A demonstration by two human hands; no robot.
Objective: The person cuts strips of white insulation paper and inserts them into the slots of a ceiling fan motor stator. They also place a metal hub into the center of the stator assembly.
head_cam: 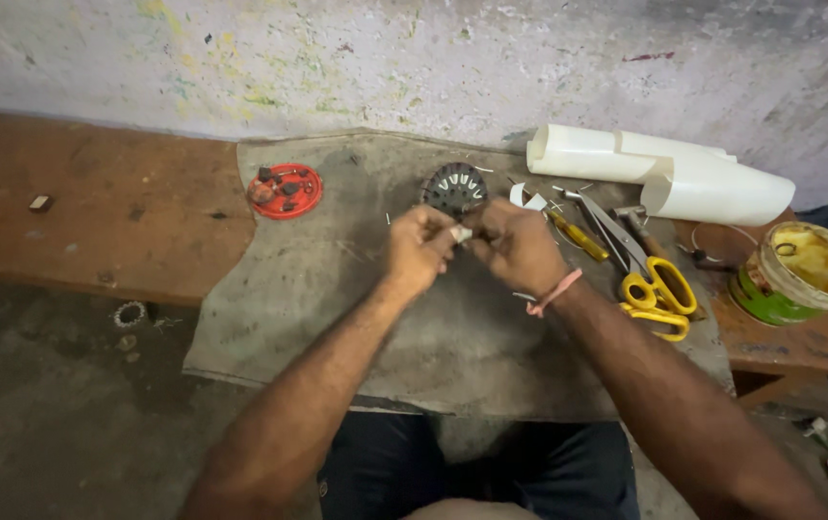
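Observation:
My left hand [418, 248] and my right hand [516, 245] meet over a grey cloth [337, 289], fingertips pinched together on a small white piece [461, 233] held between them. Just beyond the hands lies a round dark slotted metal core [452, 187] with pale strips in its slots. A pink band circles my right wrist.
A red lid [285, 191] holding small parts sits at the cloth's left. Yellow-handled scissors [647, 279], a yellow-handled tool [579, 237], rolled white sheets [664, 173] and an open tin of yellowish paste [804, 272] lie to the right. A wooden bench [96, 207] stands against the stained wall.

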